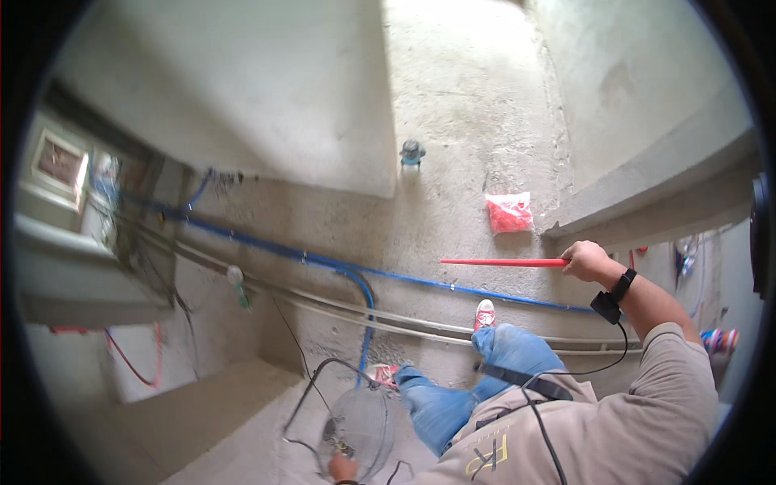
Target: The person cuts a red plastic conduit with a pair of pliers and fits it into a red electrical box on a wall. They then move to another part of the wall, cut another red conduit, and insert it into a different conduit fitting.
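Right hand [588,263] is gripping a red rod [501,263], holding it out over a rough concrete floor [453,226] near a pale wall [647,105]. Blue pipes [404,277] and white pipes [396,322] are crossing the floor by red shoes [485,314]. Beyond the rod, a bag of red pieces [509,214] is lying. Left hand [343,467] is reaching a round grey cage [368,424]; its grip is not showing clearly.

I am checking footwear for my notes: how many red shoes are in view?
2. The right shoe is just below the blue pipe in the picture; the left shoe is beside the bucket.
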